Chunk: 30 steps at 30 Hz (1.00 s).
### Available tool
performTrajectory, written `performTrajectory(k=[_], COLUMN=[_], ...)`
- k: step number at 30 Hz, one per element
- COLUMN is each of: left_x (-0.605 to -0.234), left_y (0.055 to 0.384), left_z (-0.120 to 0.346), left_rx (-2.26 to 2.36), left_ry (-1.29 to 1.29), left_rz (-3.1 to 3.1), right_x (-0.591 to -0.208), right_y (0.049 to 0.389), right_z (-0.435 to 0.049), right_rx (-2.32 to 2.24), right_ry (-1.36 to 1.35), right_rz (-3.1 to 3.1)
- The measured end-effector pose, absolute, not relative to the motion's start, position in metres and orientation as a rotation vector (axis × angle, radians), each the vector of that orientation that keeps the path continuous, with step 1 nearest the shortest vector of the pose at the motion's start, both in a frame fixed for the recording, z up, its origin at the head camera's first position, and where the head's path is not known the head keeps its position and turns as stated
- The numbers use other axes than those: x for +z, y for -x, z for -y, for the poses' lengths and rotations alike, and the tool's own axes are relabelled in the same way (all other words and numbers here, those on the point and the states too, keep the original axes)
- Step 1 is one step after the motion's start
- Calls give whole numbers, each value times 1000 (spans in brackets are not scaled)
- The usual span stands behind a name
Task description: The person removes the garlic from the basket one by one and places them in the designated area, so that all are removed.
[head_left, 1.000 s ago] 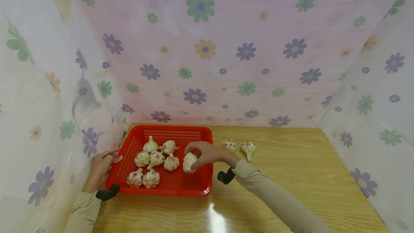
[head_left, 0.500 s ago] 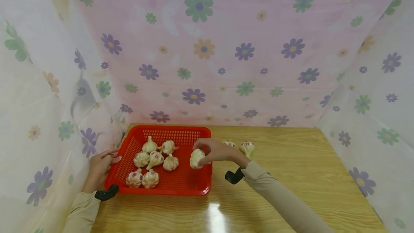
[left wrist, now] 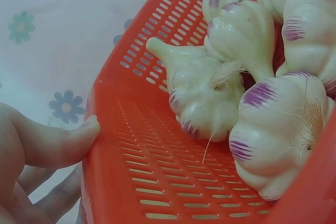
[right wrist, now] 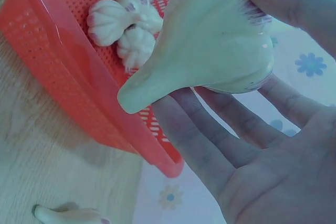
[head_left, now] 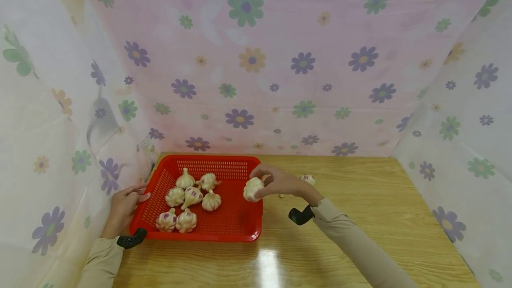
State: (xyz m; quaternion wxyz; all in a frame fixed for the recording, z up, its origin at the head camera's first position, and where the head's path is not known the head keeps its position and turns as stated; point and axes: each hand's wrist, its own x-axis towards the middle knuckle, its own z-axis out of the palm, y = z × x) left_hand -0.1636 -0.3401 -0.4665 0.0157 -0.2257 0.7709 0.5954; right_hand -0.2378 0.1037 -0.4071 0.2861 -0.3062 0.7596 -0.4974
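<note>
A red plastic basket (head_left: pixel 224 237) with slotted walls stands on the table, several garlic bulbs (head_left: pixel 192 196) grouped in its left half. My left hand (head_left: pixel 123 207) holds its left rim; in the left wrist view the thumb (left wrist: pixel 68 140) lies on the rim, with fingers outside the wall. Above the basket's right side my right hand (head_left: pixel 282 183) grips another garlic bulb (right wrist: pixel 215 40) between thumb and fingers. That bulb's stem points down and left in the right wrist view. On the table past this hand lies a garlic bulb (head_left: pixel 307 179), partly hidden by the wrist.
The wooden table (head_left: pixel 360 208) extends to the right of the basket. Flower-patterned sheeting (head_left: pixel 272 66) hangs at the back and both sides, close to the left hand. A black wrist-camera mount (head_left: pixel 301 216) sticks out below the right wrist.
My right hand has moved right and slightly back, lifting the garlic bulb from inside the basket toward its right rim. The left hand and basket stay put.
</note>
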Motion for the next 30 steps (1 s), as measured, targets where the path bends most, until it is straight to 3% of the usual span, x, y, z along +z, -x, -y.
performTrajectory(k=[30], left_x=[-467], left_y=[164], left_z=[341], left_rx=[1861], left_ry=[712], left_rz=[-2398], right_x=[-406], right_y=[239], right_z=[-146], right_rx=[-1472], right_ry=[656], right_rz=[-2067])
